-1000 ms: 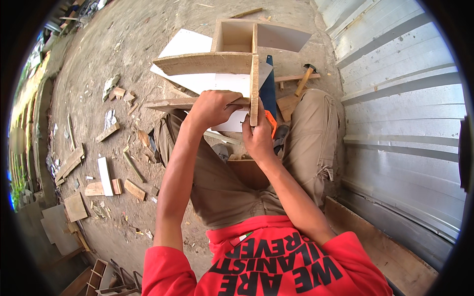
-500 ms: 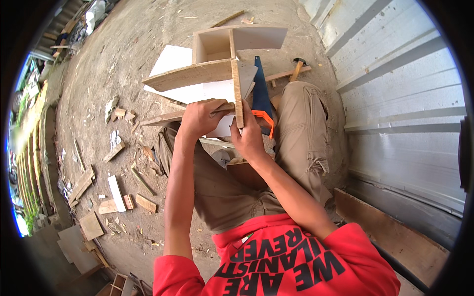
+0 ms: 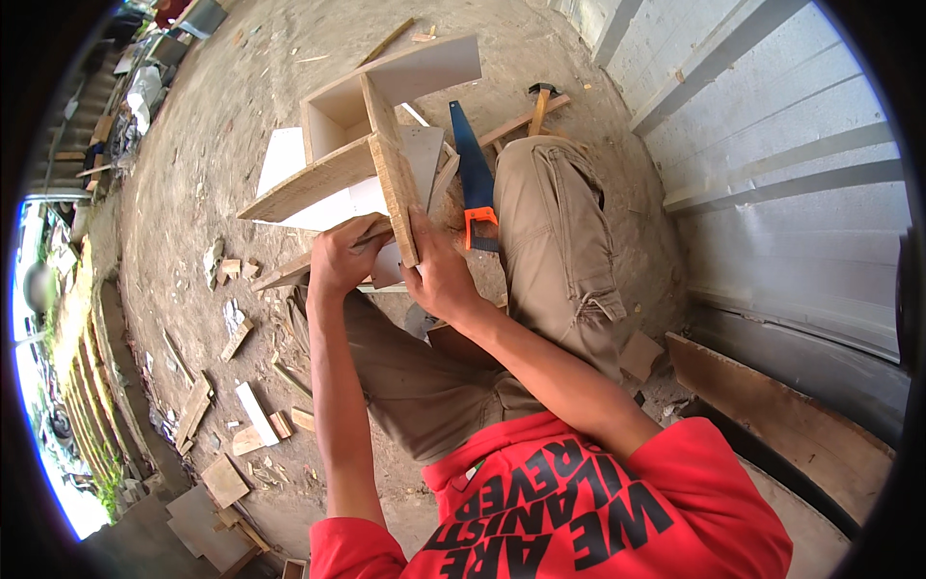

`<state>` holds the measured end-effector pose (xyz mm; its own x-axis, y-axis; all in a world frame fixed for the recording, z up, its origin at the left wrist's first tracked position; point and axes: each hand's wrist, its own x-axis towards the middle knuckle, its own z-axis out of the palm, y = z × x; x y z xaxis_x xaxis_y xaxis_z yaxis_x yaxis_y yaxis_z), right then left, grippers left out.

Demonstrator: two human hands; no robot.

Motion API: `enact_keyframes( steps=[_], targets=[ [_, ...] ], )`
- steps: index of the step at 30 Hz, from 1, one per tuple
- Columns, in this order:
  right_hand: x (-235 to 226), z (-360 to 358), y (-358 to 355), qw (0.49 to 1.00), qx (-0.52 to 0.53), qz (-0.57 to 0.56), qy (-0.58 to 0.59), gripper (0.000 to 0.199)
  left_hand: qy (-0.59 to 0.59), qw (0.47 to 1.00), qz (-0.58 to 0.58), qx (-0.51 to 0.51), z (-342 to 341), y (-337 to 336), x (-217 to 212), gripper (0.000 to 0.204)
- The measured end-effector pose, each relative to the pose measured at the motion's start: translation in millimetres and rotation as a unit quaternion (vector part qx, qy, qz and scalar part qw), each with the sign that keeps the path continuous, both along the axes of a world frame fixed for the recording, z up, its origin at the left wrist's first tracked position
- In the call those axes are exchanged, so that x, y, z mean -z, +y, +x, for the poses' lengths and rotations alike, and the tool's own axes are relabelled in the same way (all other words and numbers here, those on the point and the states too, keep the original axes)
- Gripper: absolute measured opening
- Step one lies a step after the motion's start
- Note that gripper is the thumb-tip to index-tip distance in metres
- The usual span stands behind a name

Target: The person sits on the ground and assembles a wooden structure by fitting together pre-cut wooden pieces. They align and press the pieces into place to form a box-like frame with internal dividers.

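Both hands clasp plywood frame | left hand (image 3: 342, 259), right hand (image 3: 439, 280) | frame (image 3: 371, 145): pale, box-shaped, rough-edged

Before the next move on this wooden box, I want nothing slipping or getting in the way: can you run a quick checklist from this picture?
1. Both hands on the work: ok. The left hand and right hand grip the near edges of the wooden box.
2. Upright board seated square in the box: cannot tell.
3. Saw clear of the fingers: ok, it lies beside the right knee, untouched.
4. Hammer out of the way: ok, on the ground beyond the saw.
5. Box steadied: ok, it rests on the lap.
6. Ground tidy: not ok, wood scraps lie scattered on the left.
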<state>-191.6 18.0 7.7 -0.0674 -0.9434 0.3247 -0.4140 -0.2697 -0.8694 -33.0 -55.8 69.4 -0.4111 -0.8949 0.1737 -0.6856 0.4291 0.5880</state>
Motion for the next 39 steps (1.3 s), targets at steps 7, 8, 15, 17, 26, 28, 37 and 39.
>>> enact_keyframes(
  steps=[7,8,15,17,26,28,37,39],
  targets=[
    [1,-5,-1,1.000,-0.011,0.007,-0.028,0.076,-0.016,1.000,-0.008,0.002,-1,-1,0,0.029],
    [0,-5,-1,0.999,-0.011,0.011,-0.032,0.076,-0.017,1.000,-0.003,-0.001,0,-1,1,0.028],
    [-2,-4,-1,1.000,-0.011,0.024,-0.016,0.075,-0.017,0.999,-0.037,0.008,2,-1,1,0.030],
    [-2,-4,-2,0.998,-0.029,0.052,-0.033,0.075,-0.010,0.998,-0.062,0.014,4,-2,4,0.032],
    [-3,-4,-5,0.998,-0.044,-0.020,-0.029,0.061,-0.012,0.990,-0.135,0.029,13,3,15,0.029],
    [-8,-3,-7,0.999,-0.040,-0.035,-0.011,0.057,-0.010,0.992,-0.120,0.046,14,-2,15,0.027],
    [-7,1,-3,0.999,-0.037,0.008,0.025,0.051,-0.025,0.992,-0.120,0.033,18,-8,24,0.024],
    [-4,0,-5,0.999,-0.033,-0.007,0.026,0.050,-0.005,0.991,-0.129,0.037,19,-7,24,0.024]
  ],
)
